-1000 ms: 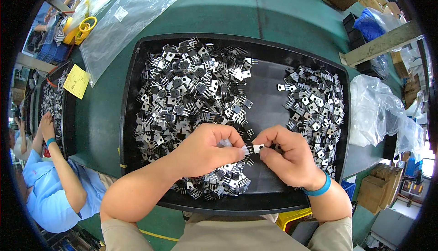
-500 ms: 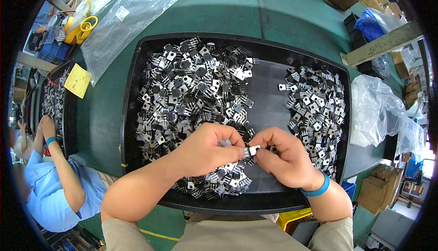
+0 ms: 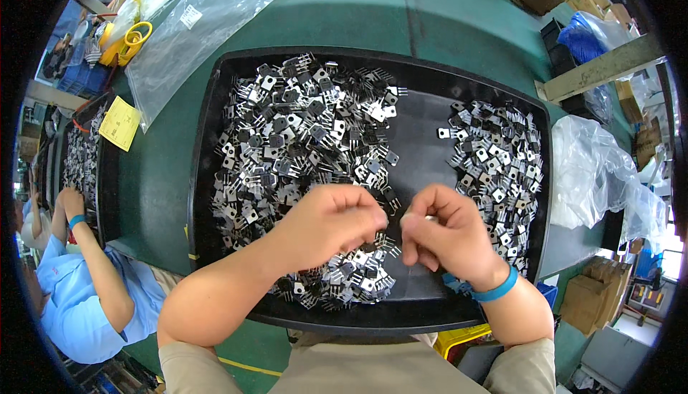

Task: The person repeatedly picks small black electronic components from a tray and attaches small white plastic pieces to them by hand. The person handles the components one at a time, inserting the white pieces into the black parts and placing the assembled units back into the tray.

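A black tray [image 3: 322, 320] in front of me holds many small transistors with black bodies, silver tabs and thin legs. A large heap of transistors [image 3: 294, 122] fills its left part, and a smaller heap of transistors [image 3: 498, 165] lies on the right. My left hand [image 3: 337, 223] is over the near edge of the left heap, thumb and fingers pinched together; what they hold, if anything, is hidden. Over the bare strip between the heaps, my right hand [image 3: 448, 233] has its fingers curled around a small pale piece, apparently a transistor, mostly covered. A gap separates the two hands.
On the green table, a clear plastic bag [image 3: 201, 32] and a yellow note [image 3: 120, 123] lie at the left. Crumpled plastic [image 3: 591, 168] is right of the tray. A co-worker in a blue shirt [image 3: 93, 301] works at another tray on the left. Cardboard boxes [image 3: 598, 297] stand at right.
Half a second ago both hands met at one transistor, fingertips pinching it. My hands have since drawn apart, and that transistor no longer shows between them. The right fingers have curled inward.
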{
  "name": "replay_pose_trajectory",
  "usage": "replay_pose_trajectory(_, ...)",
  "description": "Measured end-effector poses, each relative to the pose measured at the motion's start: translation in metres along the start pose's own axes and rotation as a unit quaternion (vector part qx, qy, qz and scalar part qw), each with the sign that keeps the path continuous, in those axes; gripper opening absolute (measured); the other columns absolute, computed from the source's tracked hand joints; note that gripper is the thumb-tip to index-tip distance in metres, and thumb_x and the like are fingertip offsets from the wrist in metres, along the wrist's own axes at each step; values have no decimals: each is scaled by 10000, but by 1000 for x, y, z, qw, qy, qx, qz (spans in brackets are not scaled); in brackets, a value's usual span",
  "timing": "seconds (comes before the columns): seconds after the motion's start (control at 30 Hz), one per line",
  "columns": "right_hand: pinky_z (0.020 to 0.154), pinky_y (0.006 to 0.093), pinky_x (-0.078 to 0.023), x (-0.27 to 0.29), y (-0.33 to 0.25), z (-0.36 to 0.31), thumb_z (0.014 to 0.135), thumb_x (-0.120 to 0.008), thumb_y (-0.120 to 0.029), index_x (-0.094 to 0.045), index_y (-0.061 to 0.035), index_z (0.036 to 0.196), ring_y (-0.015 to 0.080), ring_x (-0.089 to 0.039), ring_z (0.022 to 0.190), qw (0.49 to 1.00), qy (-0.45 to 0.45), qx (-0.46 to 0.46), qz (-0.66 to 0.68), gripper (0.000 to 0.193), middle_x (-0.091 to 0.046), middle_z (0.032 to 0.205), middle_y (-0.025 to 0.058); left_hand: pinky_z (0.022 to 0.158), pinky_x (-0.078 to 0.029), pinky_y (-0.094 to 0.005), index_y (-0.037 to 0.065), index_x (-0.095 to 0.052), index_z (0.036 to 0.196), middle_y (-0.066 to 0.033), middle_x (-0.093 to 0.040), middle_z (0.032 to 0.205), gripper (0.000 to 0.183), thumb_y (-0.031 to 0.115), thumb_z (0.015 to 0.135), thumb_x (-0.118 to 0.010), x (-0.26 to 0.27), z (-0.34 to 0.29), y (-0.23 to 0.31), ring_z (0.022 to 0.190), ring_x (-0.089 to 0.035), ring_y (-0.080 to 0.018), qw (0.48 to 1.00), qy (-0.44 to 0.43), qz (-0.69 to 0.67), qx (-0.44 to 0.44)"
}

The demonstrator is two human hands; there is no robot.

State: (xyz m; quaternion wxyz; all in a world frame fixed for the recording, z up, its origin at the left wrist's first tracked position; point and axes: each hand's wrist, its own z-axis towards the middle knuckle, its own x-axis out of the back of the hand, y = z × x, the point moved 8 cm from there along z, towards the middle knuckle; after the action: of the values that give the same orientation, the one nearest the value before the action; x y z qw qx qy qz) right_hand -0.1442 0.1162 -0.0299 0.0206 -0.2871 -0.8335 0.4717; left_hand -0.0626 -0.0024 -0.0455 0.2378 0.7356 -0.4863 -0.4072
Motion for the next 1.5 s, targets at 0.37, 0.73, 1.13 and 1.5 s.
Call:
replay_pose_trajectory(0.37, 638, 445, -482, -32, 3, 6, 761, -722, -153, -555, -31, 840, 355, -610, 743, 830, 32, 206, -518, 222, -591, 830, 154, 484, -344, -187, 11, -576, 1081, -82, -601, 837, 187, 109, 948, -490, 0, 4, 10, 631, -490, -82, 987, -19, -149, -61)
replay_pose_trajectory(0.73, 681, 240, -459, 0, -24, -4, 802, -653, -7, -510, -30, 840, 98, -557, 738, 946, 73, 253, -190, 149, -627, 835, 64, 500, -383, -203, 9, -599, 1026, -108, -635, 846, 152, 87, 925, -516, 2, 2, 5, 624, -532, -109, 987, -12, -157, -32)
replay_pose_trajectory(1.13, 635, 223, -440, -1, -32, -18, 807, -646, -4, -587, -11, 1030, 66, -530, 697, 934, 119, 294, -165, 231, -600, 802, 19, 506, -368, -202, -4, -622, 1018, -73, -624, 840, 156, 113, 929, -569, -3, 2, 4, 651, -517, -98, 989, -16, -143, -31)
replay_pose_trajectory(1.5, 583, 223, -437, -9, -38, -20, 796, -631, -5, -638, -14, 983, 68, -546, 644, 924, 99, 296, -222, 188, -616, 745, 34, 471, -338, -178, 8, -618, 997, -35, -612, 807, 165, 155, 942, -566, -8, 1, -2, 614, -485, -59, 988, -53, -145, 10)
